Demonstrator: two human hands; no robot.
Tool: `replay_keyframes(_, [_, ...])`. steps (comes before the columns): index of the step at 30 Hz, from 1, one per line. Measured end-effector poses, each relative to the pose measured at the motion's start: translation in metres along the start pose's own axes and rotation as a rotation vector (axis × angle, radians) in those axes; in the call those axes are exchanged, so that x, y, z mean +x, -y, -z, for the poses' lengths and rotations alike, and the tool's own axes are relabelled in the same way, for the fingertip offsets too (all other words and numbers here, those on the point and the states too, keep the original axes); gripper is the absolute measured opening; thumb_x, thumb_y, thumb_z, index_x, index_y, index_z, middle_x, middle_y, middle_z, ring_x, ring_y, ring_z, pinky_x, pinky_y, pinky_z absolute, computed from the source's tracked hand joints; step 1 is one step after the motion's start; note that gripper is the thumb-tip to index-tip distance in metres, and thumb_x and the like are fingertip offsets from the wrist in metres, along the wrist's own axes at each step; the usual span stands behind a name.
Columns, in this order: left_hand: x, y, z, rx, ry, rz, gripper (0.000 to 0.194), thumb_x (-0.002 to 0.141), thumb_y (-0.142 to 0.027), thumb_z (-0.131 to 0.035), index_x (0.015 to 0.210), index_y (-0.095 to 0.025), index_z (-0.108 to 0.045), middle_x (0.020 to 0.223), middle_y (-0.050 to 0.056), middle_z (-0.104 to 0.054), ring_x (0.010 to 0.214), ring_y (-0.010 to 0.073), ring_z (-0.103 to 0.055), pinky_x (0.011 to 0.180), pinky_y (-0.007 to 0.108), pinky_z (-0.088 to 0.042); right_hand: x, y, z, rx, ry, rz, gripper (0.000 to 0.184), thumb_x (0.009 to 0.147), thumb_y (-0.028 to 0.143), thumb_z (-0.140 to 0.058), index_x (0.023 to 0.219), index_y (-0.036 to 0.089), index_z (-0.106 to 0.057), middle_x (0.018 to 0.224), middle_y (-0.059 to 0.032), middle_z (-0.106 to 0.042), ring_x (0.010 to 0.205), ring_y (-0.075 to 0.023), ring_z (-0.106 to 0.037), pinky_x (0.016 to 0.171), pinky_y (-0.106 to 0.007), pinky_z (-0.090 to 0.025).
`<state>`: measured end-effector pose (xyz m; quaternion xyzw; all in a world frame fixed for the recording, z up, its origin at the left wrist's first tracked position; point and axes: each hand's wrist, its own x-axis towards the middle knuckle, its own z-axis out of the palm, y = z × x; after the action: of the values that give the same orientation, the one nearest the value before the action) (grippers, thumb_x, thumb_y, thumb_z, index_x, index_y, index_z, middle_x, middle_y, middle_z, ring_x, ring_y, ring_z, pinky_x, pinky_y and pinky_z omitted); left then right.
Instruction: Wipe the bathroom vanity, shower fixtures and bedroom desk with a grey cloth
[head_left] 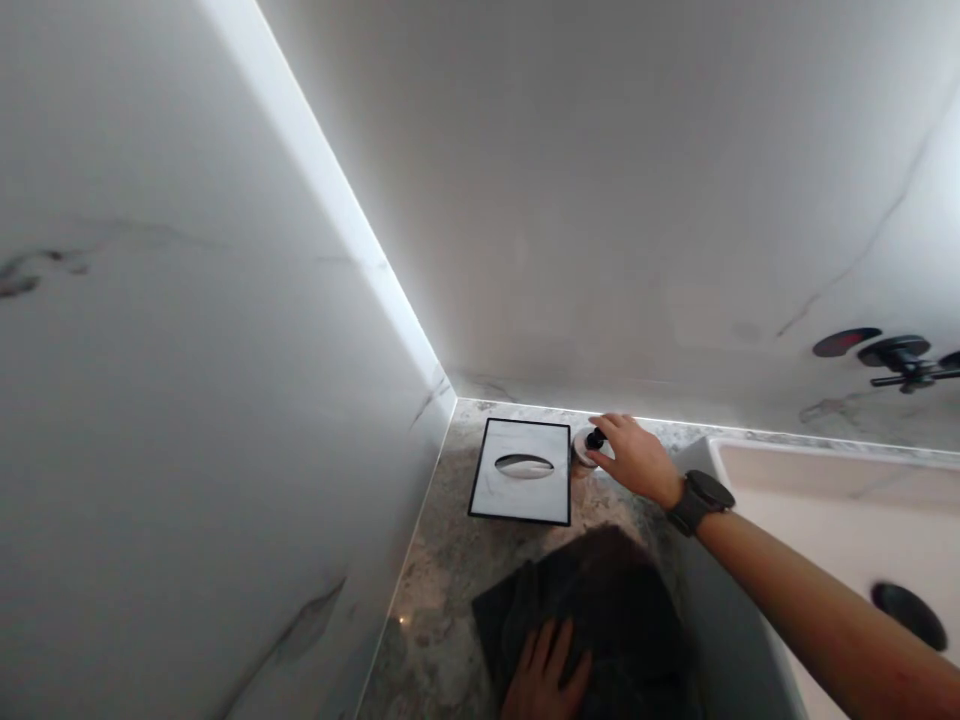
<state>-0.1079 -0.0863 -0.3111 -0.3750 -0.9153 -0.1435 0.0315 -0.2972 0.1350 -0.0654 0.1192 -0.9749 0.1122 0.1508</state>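
My right hand, with a dark watch on its wrist, has its thumb and fingers closed around the black pump top of a soap dispenser. The dispenser stands upright on the stone counter, right beside a marble-patterned tissue box with black edges and an oval slot. A dark cloth lies on the counter in front of the box, somewhat blurred. At the bottom edge, my left hand rests flat on this cloth with its fingers spread. Part of that hand is cut off by the frame.
A white basin with a dark drain stands to the right, under my right forearm. Black wall-mounted taps jut out above it. Marble walls meet at the counter's back left corner. Grey stone counter shows at the left.
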Motion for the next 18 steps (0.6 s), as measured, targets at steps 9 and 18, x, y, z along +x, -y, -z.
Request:
replay_keyframes(9, [0.195, -0.047, 0.041, -0.319, -0.097, 0.508, 0.056, 0.09, -0.015, -0.041, 0.145, -0.022, -0.039, 0.154, 0.015, -0.029, 0.141, 0.0353, -0.027, 0.114, 0.054, -0.03, 0.005, -0.033, 0.074, -0.198, 0.142, -0.112, 0.014, 0.095, 0.03, -0.052, 0.092, 0.019, -0.06, 0.081, -0.0042, -0.067, 0.07, -0.0189, -0.06, 0.057, -0.029, -0.026])
replay_keyframes(18, [0.319, -0.025, 0.065, -0.328, -0.179, 0.355, 0.056, 0.087, -0.042, -0.054, 0.139, -0.021, -0.049, 0.153, 0.015, -0.032, 0.143, 0.0416, -0.017, 0.118, 0.06, -0.01, -0.021, -0.064, 0.145, -0.217, -0.136, -0.102, 0.035, 0.089, 0.049, -0.038, 0.087, 0.021, -0.059, 0.063, -0.0016, -0.057, 0.053, -0.0167, -0.047, 0.054, -0.028, -0.024])
